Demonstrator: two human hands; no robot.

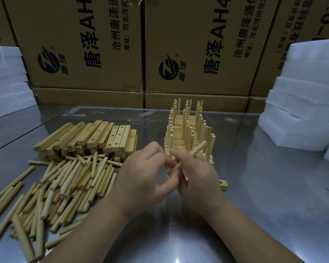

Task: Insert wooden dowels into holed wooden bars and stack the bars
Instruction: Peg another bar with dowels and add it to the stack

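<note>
The right hand (pixel 196 179) has its fingers curled closely around one dowel (pixel 195 151), gripping it at about the middle. The left hand (pixel 141 177) is also curled, and its index finger and thumb appear to pinch the lower end of the same dowel. Both hands meet above the metal table (pixel 273 186), near its front centre. The dowel is a pale, round, smooth stick. It is tilted, with the free upper end pointing up and to the right. Under the hands lies a wooden bar (pixel 223 184). Only its right end shows, with one round hole in it. Just behind the hands stands the stack of bars (pixel 188 130), from which many dowels rise upright in rows. To the left is a pile of holed bars (pixel 95 137), and in front of it a wide heap of loose dowels (pixel 65 186) lying in many directions. Printed cardboard boxes (pixel 103 44) stand behind the table, and white foam blocks (pixel 308 92) are piled at its sides.
</note>
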